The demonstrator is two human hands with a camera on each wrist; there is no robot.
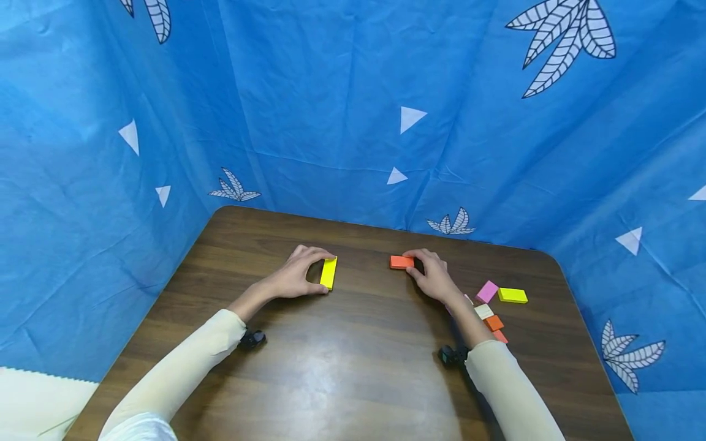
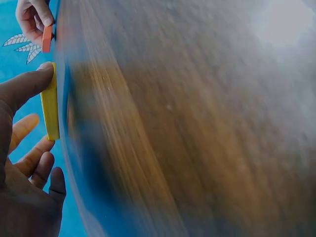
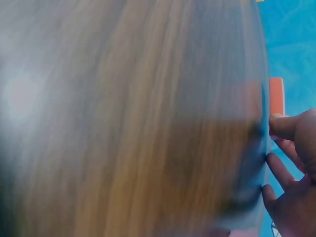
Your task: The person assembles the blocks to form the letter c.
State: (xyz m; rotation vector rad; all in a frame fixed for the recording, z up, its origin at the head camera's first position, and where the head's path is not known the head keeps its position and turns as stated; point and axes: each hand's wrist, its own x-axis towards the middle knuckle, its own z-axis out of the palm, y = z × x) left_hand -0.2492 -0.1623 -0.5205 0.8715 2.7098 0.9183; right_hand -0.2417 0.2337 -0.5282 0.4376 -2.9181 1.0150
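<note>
On the far part of the wooden table, my left hand [image 1: 292, 275] pinches a yellow block [image 1: 328, 274] by its two short ends, thumb at the near end and a fingertip at the far one. To the right of it, my right hand [image 1: 437, 280] grips the right end of an orange-red block [image 1: 401, 263] between thumb and finger. A gap separates the two blocks. The left wrist view shows the yellow block [image 2: 50, 106] spanned by thumb and finger. In the right wrist view the orange-red block [image 3: 276, 96] juts out beyond my thumb.
Right of my right forearm lie a pink block [image 1: 487, 291], another yellow block [image 1: 513, 296], a cream block [image 1: 483, 312], an orange block [image 1: 494, 323] and a red block [image 1: 500, 336]; the forearm partly hides others. A blue curtain [image 1: 309, 122] hangs behind the table [image 1: 331, 355].
</note>
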